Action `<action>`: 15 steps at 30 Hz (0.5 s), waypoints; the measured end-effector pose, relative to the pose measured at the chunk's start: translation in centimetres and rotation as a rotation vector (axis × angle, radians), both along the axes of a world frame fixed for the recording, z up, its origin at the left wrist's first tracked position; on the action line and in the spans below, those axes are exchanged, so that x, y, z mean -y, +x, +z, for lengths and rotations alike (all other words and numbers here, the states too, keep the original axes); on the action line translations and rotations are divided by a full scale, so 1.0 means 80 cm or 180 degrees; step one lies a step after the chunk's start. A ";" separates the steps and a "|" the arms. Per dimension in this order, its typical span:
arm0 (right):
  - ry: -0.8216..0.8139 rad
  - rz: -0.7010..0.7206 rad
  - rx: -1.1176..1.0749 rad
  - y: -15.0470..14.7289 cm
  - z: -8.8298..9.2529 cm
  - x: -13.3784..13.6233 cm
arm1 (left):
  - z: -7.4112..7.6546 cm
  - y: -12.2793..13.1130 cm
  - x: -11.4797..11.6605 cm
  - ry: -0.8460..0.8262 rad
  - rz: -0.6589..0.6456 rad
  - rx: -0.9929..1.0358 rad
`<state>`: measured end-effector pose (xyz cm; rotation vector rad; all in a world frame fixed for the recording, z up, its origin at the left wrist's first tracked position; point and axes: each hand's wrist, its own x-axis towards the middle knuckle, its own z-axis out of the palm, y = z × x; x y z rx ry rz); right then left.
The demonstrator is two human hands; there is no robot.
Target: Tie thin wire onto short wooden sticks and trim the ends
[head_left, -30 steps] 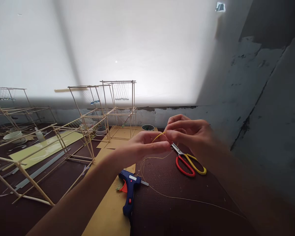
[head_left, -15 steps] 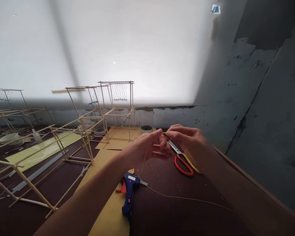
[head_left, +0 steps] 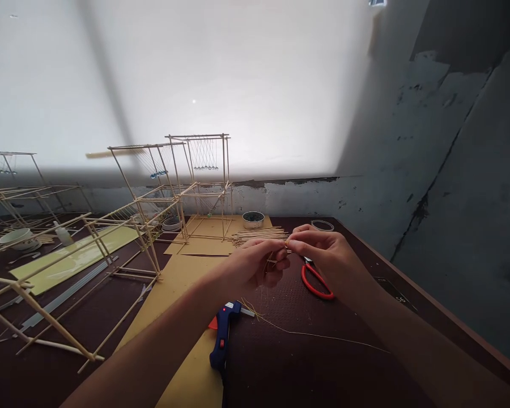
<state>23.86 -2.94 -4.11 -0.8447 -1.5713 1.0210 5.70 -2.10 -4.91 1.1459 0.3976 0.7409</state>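
Note:
My left hand [head_left: 257,263] and my right hand [head_left: 323,252] meet fingertip to fingertip above the table. Both are closed in a pinch on a thin thread [head_left: 271,261], seen as fine strands by the left fingers; its ends are hard to make out. Below the right hand lie scissors [head_left: 317,283] with a red handle, partly covered by that hand. Nearer to me, a blue glue gun [head_left: 223,337] with a lit red light rests under the left forearm. A loose length of thread [head_left: 323,335] trails rightward from its back end.
Behind my hands are a bundle of thin sticks [head_left: 255,235] and a round tin [head_left: 253,220]. Stick frames [head_left: 174,198] with hanging glass beads [head_left: 206,168] stand to the left. A brown board [head_left: 187,277], a yellow sheet [head_left: 80,255] and a white bowl [head_left: 19,241] lie on the table.
My left fingers have curled in, and my two hands have come together at the fingertips, slightly lower. The right hand now covers more of the scissors. Strands by the glue gun have dropped.

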 end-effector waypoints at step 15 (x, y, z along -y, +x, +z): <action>-0.0544 -0.1966 0.4073 0.072 -0.068 -0.056 | -0.035 -0.005 0.003 0.0367 0.1033 -0.0508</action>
